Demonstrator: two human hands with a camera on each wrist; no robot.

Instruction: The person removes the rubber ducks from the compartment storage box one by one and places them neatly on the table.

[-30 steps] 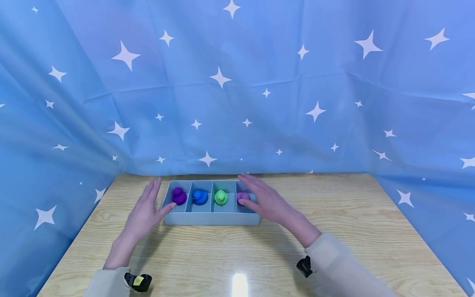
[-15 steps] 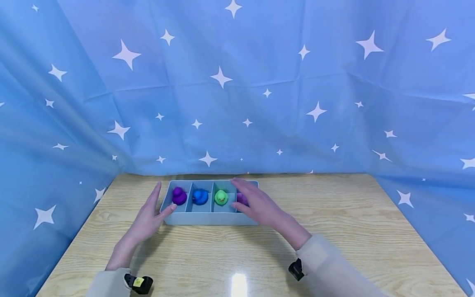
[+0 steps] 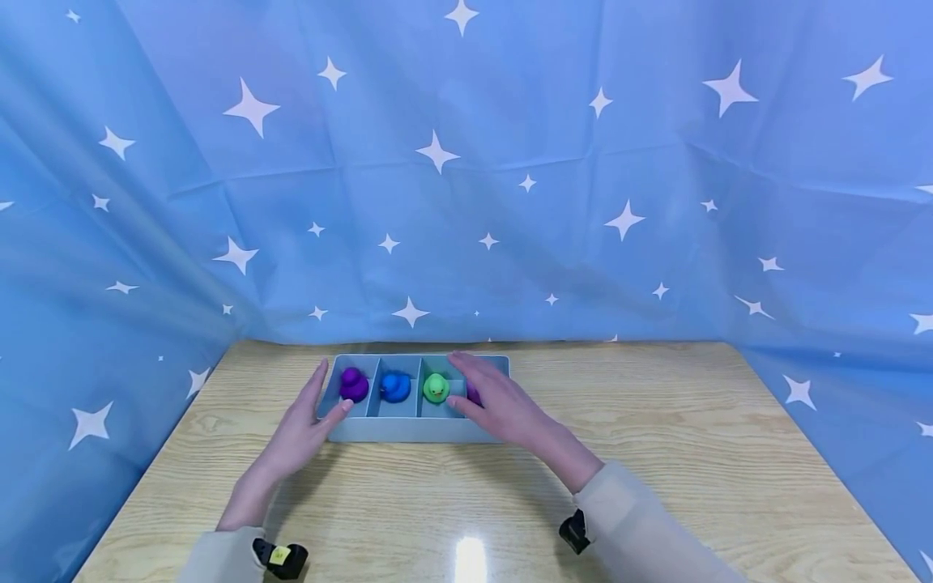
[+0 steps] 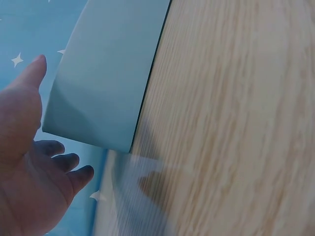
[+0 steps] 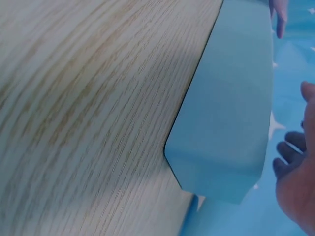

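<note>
A pale blue box (image 3: 411,430) with dividers stands on the table and holds rubber ducks in separate compartments. From the left these are a purple duck (image 3: 354,385), a blue duck (image 3: 396,387), a green duck (image 3: 436,389) and another purple duck (image 3: 473,394). My left hand (image 3: 297,433) is at the box's left end, fingers extended, thumb over the front left corner. Over the right end hovers my right hand (image 3: 505,407), fingers spread, partly hiding the last duck. Both wrist views show the hands beside the box's outer wall (image 4: 106,73), with nothing in their grasp.
The wooden table (image 3: 700,453) extends in front of the box and to both sides. Close behind it hangs a blue curtain (image 3: 510,267) with white stars, which also runs along the left and right table edges. Each sleeve carries a small black wrist camera (image 3: 283,560).
My right hand has moved left over the box's right end, covering more of the last purple duck. The left hand has shifted slightly right. The ducks have stayed in their compartments.
</note>
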